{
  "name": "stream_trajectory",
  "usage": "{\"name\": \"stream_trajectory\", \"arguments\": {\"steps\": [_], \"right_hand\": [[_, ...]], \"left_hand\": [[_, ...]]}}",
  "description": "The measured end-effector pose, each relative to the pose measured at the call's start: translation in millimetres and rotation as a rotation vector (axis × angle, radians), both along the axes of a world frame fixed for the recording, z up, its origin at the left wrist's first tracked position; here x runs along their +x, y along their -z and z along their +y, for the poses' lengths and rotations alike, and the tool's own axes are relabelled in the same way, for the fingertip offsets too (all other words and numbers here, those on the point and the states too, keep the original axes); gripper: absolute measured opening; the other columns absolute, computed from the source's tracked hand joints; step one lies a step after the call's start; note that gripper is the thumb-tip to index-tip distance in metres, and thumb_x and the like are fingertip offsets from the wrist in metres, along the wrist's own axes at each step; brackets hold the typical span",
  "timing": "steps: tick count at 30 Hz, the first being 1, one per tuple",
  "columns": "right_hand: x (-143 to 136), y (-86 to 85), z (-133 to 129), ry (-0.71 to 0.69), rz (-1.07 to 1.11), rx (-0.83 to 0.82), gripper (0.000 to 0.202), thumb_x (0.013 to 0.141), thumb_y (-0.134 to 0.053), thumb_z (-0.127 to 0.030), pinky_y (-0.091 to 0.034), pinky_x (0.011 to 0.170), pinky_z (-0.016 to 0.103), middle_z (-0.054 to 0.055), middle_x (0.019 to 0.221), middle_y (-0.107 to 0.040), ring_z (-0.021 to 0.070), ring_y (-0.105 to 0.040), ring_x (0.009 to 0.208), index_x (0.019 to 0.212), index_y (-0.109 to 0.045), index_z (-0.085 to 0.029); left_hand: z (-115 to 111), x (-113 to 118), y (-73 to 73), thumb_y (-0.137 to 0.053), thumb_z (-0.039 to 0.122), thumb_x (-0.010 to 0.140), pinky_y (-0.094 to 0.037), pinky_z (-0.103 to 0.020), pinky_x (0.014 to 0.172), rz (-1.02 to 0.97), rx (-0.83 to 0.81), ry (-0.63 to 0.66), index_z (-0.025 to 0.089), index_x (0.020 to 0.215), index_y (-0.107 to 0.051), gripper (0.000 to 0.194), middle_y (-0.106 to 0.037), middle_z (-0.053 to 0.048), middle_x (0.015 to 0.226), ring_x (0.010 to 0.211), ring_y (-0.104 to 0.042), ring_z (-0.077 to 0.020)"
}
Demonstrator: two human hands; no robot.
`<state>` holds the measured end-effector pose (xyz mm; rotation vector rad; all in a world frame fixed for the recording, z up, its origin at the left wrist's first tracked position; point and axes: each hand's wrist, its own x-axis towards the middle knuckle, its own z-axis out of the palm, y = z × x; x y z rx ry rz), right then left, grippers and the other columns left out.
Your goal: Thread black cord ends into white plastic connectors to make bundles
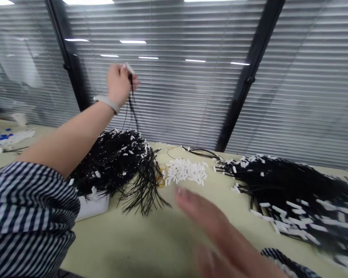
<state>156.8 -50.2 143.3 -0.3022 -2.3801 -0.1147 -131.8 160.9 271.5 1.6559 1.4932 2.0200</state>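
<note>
Head view shows, at the left, a white tub (94,208) with a big heap of black wires (113,162) over it, maybe to stop them sliding about. Above it, the person's left hand (123,83) pinches a few thin black strands (132,102) up high, likely so they hang free of the heap. Next come loose wire ends (146,185), yellow bands (161,175) and small white bits (187,171), perhaps piled mid-table (145,243) for easy reach. The blurry right hand (217,231) has its fingers apart, with nothing seen between them. Far right, another wire pile (284,189) lies mostly lined up, perhaps to avoid tangles.
</note>
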Motion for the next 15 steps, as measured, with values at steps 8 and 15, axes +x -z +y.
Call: {"name": "stream_trajectory", "arguments": {"steps": [8, 15], "right_hand": [[4, 3.9, 77, 0.352, 0.509, -0.369, 0.085, 0.076, -0.059, -0.04, -0.024, 0.105, 0.052, 0.011, 0.147, -0.012, 0.0274, -0.019, 0.133, 0.14, -0.007, -0.02], [21, 19.9, 90, 0.114, 0.439, -0.924, 0.027, 0.082, -0.049, -0.037, -0.048, 0.08, 0.037, 0.007, 0.085, -0.062, 0.0168, -0.06, 0.082, 0.095, -0.054, -0.014]], "left_hand": [[-72, 124, 2.9, -0.028, 0.025, 0.093, -0.048, -0.026, 0.074, -0.225, 0.082, 0.758, 0.018, 0.08, -0.04, 0.019, -0.053, -0.001, 0.078, 0.073, -0.056, -0.0078], [-119, 175, 64.6, -0.042, 0.019, 0.088, -0.046, -0.032, 0.08, -0.26, -0.16, 1.026, 0.014, 0.09, -0.05, 0.009, -0.057, -0.002, 0.08, 0.077, -0.059, -0.011]]}}
